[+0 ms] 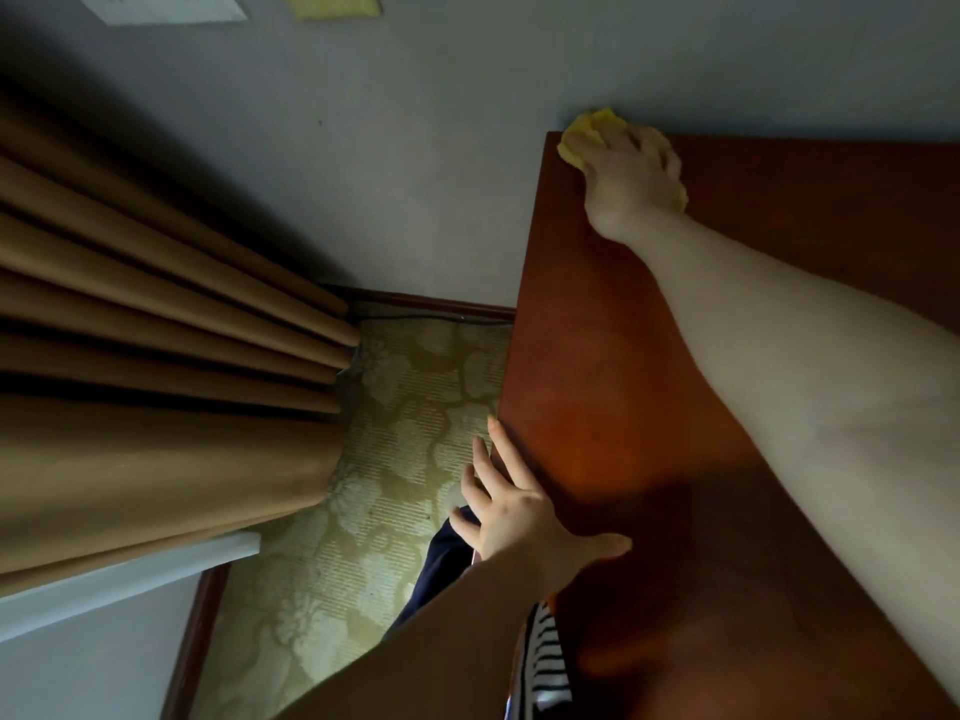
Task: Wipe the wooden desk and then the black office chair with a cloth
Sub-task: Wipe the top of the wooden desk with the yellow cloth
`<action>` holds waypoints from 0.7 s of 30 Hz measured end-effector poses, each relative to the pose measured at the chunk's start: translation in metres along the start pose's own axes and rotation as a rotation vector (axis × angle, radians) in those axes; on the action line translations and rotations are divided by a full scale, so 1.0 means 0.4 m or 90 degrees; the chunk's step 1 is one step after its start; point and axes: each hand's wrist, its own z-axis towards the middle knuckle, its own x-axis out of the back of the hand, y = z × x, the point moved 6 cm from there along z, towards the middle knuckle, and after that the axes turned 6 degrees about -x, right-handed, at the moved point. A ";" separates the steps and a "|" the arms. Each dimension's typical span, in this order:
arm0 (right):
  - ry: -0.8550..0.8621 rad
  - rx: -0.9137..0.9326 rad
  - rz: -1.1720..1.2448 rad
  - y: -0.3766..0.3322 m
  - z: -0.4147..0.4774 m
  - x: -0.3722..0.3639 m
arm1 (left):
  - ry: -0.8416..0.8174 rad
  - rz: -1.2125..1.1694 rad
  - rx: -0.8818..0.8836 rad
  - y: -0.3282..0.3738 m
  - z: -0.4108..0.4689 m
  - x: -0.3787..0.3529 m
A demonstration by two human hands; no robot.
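Note:
The reddish-brown wooden desk (623, 356) fills the right half of the view, its far edge against the wall. My right hand (631, 171) reaches to the desk's far left corner and presses a yellow cloth (576, 137) flat onto the top; the cloth shows past my fingers on both sides. My left hand (514, 504) rests on the desk's left edge near me, fingers straight along the side and thumb lying on the top. The black office chair is out of view.
Brown curtains (156, 330) hang at the left, down to a pale patterned carpet (395, 459). A grey wall (415, 148) stands behind the desk, with papers stuck high up. A cable runs along the dark skirting board (441, 304).

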 end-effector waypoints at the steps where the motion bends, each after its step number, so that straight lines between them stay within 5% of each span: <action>1: -0.002 0.024 -0.001 -0.020 -0.008 -0.010 | -0.002 0.001 0.002 -0.001 0.000 0.000; 12: 0.050 0.183 -0.037 -0.065 -0.313 -0.098 | -0.055 0.042 0.012 0.012 -0.002 0.009; 21: 0.041 0.111 -0.044 -0.042 -0.549 -0.150 | -0.101 -0.035 -0.079 0.002 0.016 0.010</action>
